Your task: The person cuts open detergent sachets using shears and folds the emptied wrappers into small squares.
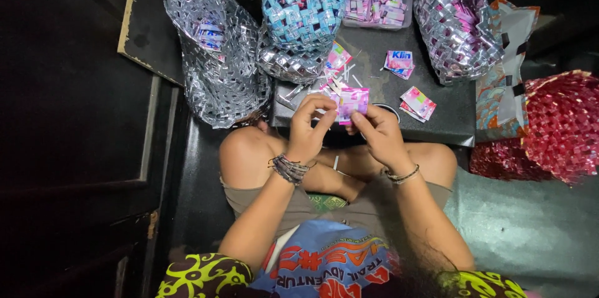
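Observation:
Both my hands hold a small pink and purple foil wrapper piece [353, 102] above my lap. My left hand [309, 128] pinches its left edge with fingers curled. My right hand [377, 131] grips its right and lower edge. Just beyond them is a low black table [446, 114] with small stacks of cut wrappers [399, 63] and another stack [417, 103] on it, plus thin loose strips [342, 76].
Woven foil bags stand around: silver [215, 64] at left, blue [302, 1] in the middle, silver-pink [457, 26] at right, red [561, 124] at far right. A clear tub of folded wrappers [377, 4] sits at the back. A dark board [146, 23] lies at left.

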